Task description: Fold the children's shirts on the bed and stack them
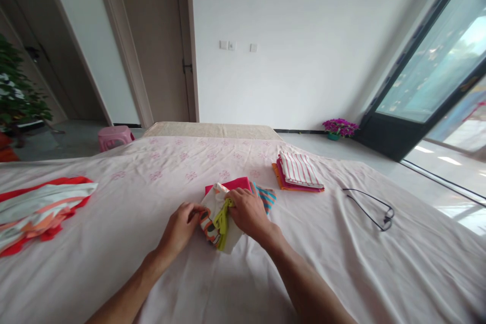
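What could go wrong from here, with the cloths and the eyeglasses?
The bunched white and yellow-green fabric might crease, as the left hand pinches its edge and the right hand rests on it. The black-framed eyeglasses lie unfolded on the pale pink flowered cloth sheet, so a tug on it could drag them.

daylight from right-hand glass door | glare: floor | edges stretched, blurred

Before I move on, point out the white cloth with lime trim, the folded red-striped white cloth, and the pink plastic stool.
White cloth with lime trim (221, 223), head view: lime part.
Folded red-striped white cloth (301, 169), head view: top face.
Pink plastic stool (113, 131), head view: seat.
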Motion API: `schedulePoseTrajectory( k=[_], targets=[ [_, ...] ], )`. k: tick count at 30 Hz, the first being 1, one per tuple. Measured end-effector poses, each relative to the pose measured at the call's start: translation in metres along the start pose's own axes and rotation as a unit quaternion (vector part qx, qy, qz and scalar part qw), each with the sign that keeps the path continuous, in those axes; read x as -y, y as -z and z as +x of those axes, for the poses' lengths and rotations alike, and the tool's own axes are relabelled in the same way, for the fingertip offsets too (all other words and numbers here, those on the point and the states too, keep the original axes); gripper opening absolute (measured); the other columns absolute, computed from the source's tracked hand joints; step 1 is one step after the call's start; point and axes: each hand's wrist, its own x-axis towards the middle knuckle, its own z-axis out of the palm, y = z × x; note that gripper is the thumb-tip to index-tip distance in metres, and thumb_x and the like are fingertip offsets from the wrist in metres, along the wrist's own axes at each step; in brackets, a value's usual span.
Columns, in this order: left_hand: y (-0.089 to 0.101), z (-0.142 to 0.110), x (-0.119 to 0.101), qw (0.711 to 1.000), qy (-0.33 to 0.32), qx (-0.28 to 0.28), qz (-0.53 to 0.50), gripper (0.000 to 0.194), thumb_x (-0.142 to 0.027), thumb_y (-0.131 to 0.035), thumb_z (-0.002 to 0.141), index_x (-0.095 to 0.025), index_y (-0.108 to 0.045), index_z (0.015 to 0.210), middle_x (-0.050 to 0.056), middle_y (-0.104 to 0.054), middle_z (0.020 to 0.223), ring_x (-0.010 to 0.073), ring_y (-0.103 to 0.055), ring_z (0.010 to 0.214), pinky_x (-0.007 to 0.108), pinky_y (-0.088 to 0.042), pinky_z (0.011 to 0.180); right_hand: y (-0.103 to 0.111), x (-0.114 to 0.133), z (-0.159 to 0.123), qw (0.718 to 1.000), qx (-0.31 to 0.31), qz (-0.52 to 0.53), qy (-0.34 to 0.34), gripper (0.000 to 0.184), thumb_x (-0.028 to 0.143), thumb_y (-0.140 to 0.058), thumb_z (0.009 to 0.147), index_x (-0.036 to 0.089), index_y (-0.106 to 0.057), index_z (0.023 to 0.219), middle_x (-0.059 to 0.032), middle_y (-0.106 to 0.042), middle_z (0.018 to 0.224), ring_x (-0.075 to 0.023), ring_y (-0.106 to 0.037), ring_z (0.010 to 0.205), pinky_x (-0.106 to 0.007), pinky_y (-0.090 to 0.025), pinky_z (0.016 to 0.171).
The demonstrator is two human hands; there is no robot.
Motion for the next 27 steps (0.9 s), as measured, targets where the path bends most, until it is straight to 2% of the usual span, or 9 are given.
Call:
schedulePoseTrajectory(
  k=[2, 3, 7, 10, 12, 15, 18, 22, 27],
  targets=[
    [0.007, 0.002, -0.001, 0.999, -0.005, -0.036, -0.009, 0.016, -0.031, -0.057, 0.079, -0.021, -0.069, 0.083, 0.004, -0.071, 0.086, 0.0194, -0.065, 0.081, 0.033, -0.049, 0.079, 0.003, -0.008, 0.005, 0.981, -0.046, 0.176, -0.062, 0.024, 0.018, -0.056, 0.077, 0.024, -0.066, 0.098, -0.0024, -0.067, 0.089, -0.0204, -0.060, 0.085, -0.034, -0.044, 0.081],
    [0.013, 0.003, -0.003, 0.997, -0.003, -0.069, -0.040, 0.015, -0.031, -0.058, 0.078, -0.021, -0.067, 0.083, 0.003, -0.070, 0.083, 0.0185, -0.064, 0.079, 0.032, -0.049, 0.077, 0.006, -0.012, 0.009, 0.950, -0.066, 0.290, -0.092, 0.023, 0.020, -0.057, 0.077, 0.024, -0.064, 0.099, -0.0010, -0.067, 0.085, -0.0192, -0.060, 0.079, -0.032, -0.046, 0.076],
    [0.037, 0.013, -0.004, 0.946, 0.035, -0.208, -0.245, 0.025, -0.034, -0.070, 0.067, -0.019, -0.062, 0.085, -0.002, -0.065, 0.072, 0.0139, -0.060, 0.067, 0.026, -0.048, 0.066, 0.017, -0.028, 0.021, 0.739, -0.079, 0.646, -0.174, 0.024, 0.029, -0.063, 0.076, 0.020, -0.063, 0.097, -0.0020, -0.069, 0.079, -0.0182, -0.063, 0.069, -0.029, -0.050, 0.064],
    [0.048, 0.019, 0.005, 0.921, 0.091, -0.220, -0.307, 0.036, -0.035, -0.074, 0.057, -0.019, -0.061, 0.086, -0.003, -0.066, 0.071, 0.0149, -0.060, 0.064, 0.026, -0.048, 0.062, 0.017, -0.036, 0.025, 0.654, -0.048, 0.720, -0.228, 0.018, 0.026, -0.067, 0.073, 0.018, -0.062, 0.088, -0.0027, -0.069, 0.074, -0.0176, -0.065, 0.065, -0.027, -0.052, 0.061],
    [0.050, 0.020, 0.011, 0.934, 0.107, -0.213, -0.265, 0.037, -0.041, -0.072, 0.061, -0.018, -0.063, 0.088, 0.000, -0.069, 0.077, 0.0184, -0.064, 0.070, 0.029, -0.051, 0.065, 0.012, -0.038, 0.025, 0.648, -0.026, 0.723, -0.239, 0.019, 0.021, -0.071, 0.070, 0.018, -0.061, 0.086, -0.0003, -0.067, 0.068, -0.0148, -0.063, 0.057, -0.024, -0.050, 0.055],
    [0.049, 0.017, 0.011, 0.963, 0.042, -0.220, -0.152, 0.031, -0.046, -0.060, 0.079, -0.019, -0.066, 0.091, 0.004, -0.072, 0.092, 0.0206, -0.066, 0.093, 0.031, -0.051, 0.084, 0.004, -0.036, 0.025, 0.653, -0.009, 0.718, -0.239, 0.023, 0.021, -0.075, 0.070, 0.019, -0.061, 0.089, 0.0038, -0.062, 0.060, -0.0101, -0.054, 0.045, -0.019, -0.041, 0.042],
    [0.042, 0.010, -0.002, 0.989, -0.010, -0.131, -0.074, 0.036, -0.051, -0.053, 0.087, -0.020, -0.066, 0.100, 0.005, -0.072, 0.096, 0.0211, -0.067, 0.096, 0.031, -0.051, 0.087, 0.003, -0.033, 0.025, 0.648, -0.017, 0.718, -0.253, 0.026, 0.022, -0.076, 0.071, 0.019, -0.062, 0.092, 0.0046, -0.062, 0.058, -0.0090, -0.050, 0.041, -0.018, -0.034, 0.037],
    [0.023, 0.003, -0.017, 0.992, -0.066, -0.015, 0.107, 0.038, -0.049, -0.059, 0.085, -0.025, -0.066, 0.114, 0.006, -0.070, 0.114, 0.0215, -0.066, 0.098, 0.032, -0.051, 0.086, 0.008, -0.027, 0.022, 0.642, -0.015, 0.726, -0.247, 0.028, 0.021, -0.076, 0.072, 0.019, -0.065, 0.097, 0.0023, -0.068, 0.066, -0.0107, -0.058, 0.049, -0.019, -0.043, 0.045],
    [0.002, 0.001, -0.011, 0.984, -0.070, 0.002, 0.162, 0.025, -0.040, -0.051, 0.088, -0.024, -0.068, 0.096, 0.004, -0.068, 0.102, 0.0200, -0.065, 0.094, 0.031, -0.049, 0.080, 0.016, -0.010, 0.010, 0.647, 0.111, 0.737, -0.159, 0.033, 0.020, -0.079, 0.071, 0.017, -0.066, 0.100, -0.0006, -0.072, 0.082, -0.0116, -0.065, 0.065, -0.021, -0.050, 0.061]
  ],
)
